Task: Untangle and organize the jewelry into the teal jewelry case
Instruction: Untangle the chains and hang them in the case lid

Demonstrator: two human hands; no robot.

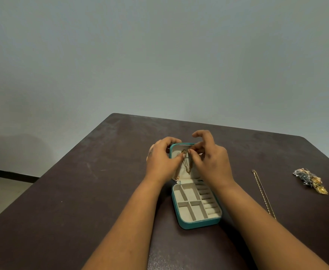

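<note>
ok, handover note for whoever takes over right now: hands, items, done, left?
Left hand: grips the open lid of the teal jewelry case.
Right hand: pinches the gold necklace at the lid's top.
Done: that necklace hangs inside the lid.
Left: long chain and tangled jewelry pile lie on the table, right of the case; tray compartments look empty.

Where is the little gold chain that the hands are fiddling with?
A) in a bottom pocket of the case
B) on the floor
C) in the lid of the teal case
C: the gold chain hangs against the open lid of the teal case, pinched by the right hand.
</note>
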